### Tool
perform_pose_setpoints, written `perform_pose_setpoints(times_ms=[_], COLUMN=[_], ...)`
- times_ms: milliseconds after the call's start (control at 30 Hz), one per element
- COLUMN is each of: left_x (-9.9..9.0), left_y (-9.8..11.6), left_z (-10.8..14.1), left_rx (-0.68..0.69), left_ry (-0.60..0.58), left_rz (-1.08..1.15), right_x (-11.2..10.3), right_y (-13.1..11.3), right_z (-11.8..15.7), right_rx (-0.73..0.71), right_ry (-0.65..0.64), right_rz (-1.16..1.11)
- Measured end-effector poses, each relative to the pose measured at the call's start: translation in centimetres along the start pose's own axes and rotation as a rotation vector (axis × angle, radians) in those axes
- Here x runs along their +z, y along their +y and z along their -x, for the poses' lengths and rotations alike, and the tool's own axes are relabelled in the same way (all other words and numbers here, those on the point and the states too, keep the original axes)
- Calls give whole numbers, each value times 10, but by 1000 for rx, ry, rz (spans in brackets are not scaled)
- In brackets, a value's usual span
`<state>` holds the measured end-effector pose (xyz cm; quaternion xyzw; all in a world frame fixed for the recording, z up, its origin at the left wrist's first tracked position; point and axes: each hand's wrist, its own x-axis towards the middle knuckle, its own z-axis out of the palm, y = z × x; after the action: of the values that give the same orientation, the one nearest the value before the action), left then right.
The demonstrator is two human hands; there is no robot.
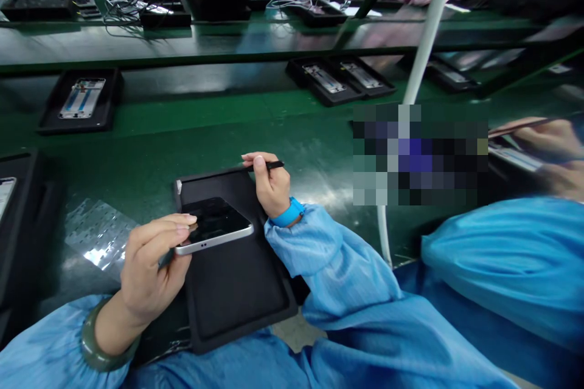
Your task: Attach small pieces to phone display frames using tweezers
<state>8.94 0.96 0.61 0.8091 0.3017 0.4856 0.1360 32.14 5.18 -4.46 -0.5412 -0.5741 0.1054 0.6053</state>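
My left hand (152,267) grips the left end of a phone (216,223) with a dark glass face and a silver edge, fingers on top and thumb below. The phone is tilted above a black foam tray (237,298). Beyond the tray's far right corner, my right hand (272,188) is closed on a thin black tool (268,166). A small white piece (178,187) shows at the tray's far left corner. Clear plastic sheet (103,234) with rows of small marks lies left of the tray, partly behind my left hand.
Black trays with phone parts (82,99) stand along the green bench (191,112). Another tray (27,194) is at the left edge. A white pole (426,36) rises at right, beside a co-worker's blue sleeve (506,249) and hands. Cables hang at the back.
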Motion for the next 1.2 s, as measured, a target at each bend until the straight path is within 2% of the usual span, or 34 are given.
perform_pose_setpoints(times_ms=[100,167,233,300,333,400,500,567,633,767,933,1000,1067,1200], left_x=[1,1,0,0,1,6,22,34,44,45,33,34,39,48], left_y=[0,2,6,11,14,18,13,4,-4,-4,20,30,39,50], left_z=[1,0,-3,-7,-8,-10,-6,-1,4,8,19,27,33,36], left_rx=[2,23,34,6,-41,-214,-517,-616,-639,-592,-607,-619,-639,-670], left_ry=[8,7,21,77,98,83,-69,-157,-239,-377,-601,-644,-614,-469], left_rz=[4,18,7,-42,-62,-24,175,225,213,168,78,110,163,242], right_x=[0,-2,-6,-12,-15,-20,-22,-22,-21,-19,-18,-17,-15,-14], right_y=[0,1,2,4,6,10,15,16,14,9,6,6,6,8], right_z=[0,-2,-7,-12,-14,-17,-19,-19,-20,-22,-24,-25,-25,-26], right_rx=[-17,-58,-91,-49,2,132,259,281,296,328,307,310,315,368], right_ry=[-3,54,146,153,106,-73,-354,-484,-549,-615,-656,-647,-624,-565], right_rz=[15,53,146,285,360,489,613,629,610,570,549,552,564,532])
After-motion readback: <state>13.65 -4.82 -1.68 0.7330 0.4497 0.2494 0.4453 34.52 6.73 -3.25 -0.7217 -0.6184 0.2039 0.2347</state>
